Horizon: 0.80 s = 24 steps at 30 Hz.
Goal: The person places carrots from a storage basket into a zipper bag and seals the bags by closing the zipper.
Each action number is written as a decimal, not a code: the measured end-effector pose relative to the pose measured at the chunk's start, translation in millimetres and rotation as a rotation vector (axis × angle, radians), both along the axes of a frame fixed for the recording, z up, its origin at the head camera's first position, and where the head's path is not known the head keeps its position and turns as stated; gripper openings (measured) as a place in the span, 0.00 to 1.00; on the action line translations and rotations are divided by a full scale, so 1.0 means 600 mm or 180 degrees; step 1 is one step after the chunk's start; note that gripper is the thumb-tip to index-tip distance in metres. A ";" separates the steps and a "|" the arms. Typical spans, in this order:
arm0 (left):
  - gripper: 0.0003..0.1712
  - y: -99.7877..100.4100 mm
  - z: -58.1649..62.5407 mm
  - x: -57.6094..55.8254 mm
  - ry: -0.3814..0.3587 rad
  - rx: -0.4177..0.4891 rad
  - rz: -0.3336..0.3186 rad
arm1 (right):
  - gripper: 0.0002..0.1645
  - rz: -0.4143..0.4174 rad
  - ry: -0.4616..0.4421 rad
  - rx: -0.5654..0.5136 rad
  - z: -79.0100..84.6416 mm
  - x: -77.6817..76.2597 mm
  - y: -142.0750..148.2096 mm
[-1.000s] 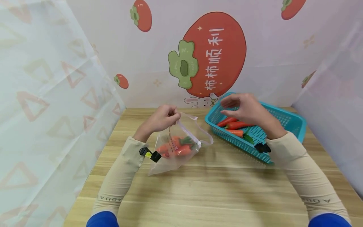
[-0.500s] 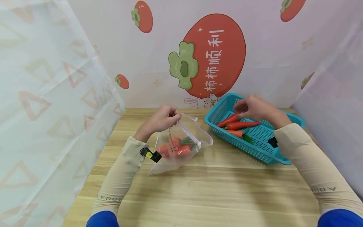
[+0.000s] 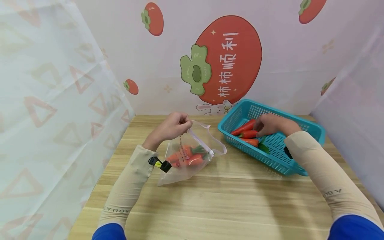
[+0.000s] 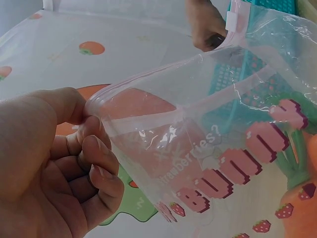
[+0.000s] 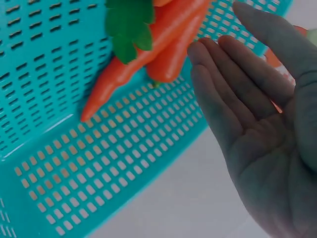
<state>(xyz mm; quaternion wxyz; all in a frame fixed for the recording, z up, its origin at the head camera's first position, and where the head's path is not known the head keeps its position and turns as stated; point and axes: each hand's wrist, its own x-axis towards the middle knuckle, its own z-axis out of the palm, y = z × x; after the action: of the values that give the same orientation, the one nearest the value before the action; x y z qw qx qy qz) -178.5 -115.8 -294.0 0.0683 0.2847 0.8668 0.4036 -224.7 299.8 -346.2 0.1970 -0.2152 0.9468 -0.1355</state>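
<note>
My left hand (image 3: 175, 125) pinches the top corner of a clear zip bag (image 3: 177, 176) between thumb and forefinger, holding its mouth up. Pink "Bunny" lettering (image 4: 237, 163) and a white zip slider (image 4: 237, 22) show on the bag. Inside lie orange carrots (image 3: 195, 160) with green tops. My right hand (image 3: 268, 124) reaches into the turquoise basket (image 3: 264, 161), fingers loosely bent beside the red chili peppers (image 3: 244, 127). In the right wrist view the palm shows bare, with its fingertips close to a red pepper (image 5: 171, 62).
An orange carrot-like piece (image 3: 251, 142) with a green leaf (image 3: 264, 147) lies at the basket's near left. The basket stands at the back right of the wooden table (image 3: 204, 206). Printed cloth walls (image 3: 282, 66) enclose the back and both sides.
My right hand has moved from above the basket's left side rightward and down to the chili peppers. My left hand keeps its pinch on the bag.
</note>
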 end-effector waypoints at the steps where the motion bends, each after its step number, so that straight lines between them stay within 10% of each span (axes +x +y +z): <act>1: 0.14 0.000 -0.001 0.000 -0.0003 -0.0005 -0.0003 | 0.24 0.0023 -0.0036 0.0048 -0.004 0.000 0.001; 24: 0.14 -0.006 -0.001 -0.001 -0.0024 -0.0034 0.0028 | 0.20 -0.0270 -0.0631 0.0591 -0.062 -0.016 -0.016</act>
<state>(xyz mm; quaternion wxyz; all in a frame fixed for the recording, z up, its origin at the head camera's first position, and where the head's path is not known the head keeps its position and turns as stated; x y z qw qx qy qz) -179.0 -119.5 -294.9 0.0714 0.2789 0.8699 0.4005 -234.1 290.4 -383.3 0.3027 -0.1413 0.9395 -0.0761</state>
